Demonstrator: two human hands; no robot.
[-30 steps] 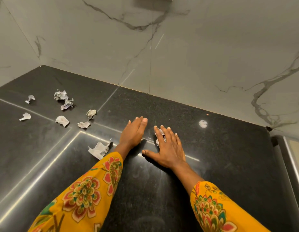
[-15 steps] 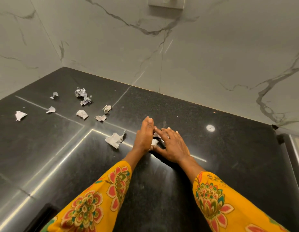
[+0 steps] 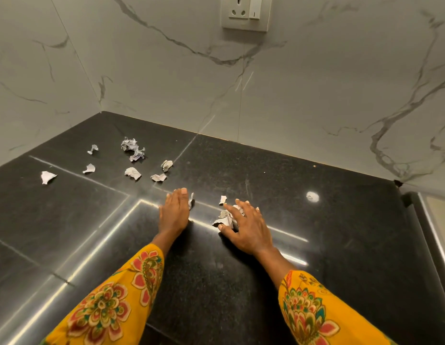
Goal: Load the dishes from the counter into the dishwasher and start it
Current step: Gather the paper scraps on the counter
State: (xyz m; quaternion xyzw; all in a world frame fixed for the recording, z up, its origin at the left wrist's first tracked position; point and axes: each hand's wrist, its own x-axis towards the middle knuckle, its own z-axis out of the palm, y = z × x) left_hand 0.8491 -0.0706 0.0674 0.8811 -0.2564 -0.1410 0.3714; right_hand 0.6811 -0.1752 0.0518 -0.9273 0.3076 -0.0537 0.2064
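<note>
No dish and no dishwasher shows in the head view. On the black stone counter (image 3: pixel 316 245) my left hand (image 3: pixel 174 212) stands on its edge with straight fingers, and a torn paper scrap (image 3: pixel 191 198) lies against its palm side. To the right, my right hand (image 3: pixel 250 226) lies with spread fingers over a small heap of paper scraps (image 3: pixel 225 217). One more scrap (image 3: pixel 222 199) sits just beyond that heap. Both hands are apart and neither grips anything.
Several crumpled paper scraps (image 3: pixel 133 151) are scattered over the counter's far left. Marble walls meet in a corner behind, with a wall socket (image 3: pixel 246 13) high up. A steel edge (image 3: pixel 436 235) borders the counter on the right.
My hands, almost touching half a second ago, have drawn apart. The left hand moved left past a scrap, which now lies on its palm side. The view tilted up.
</note>
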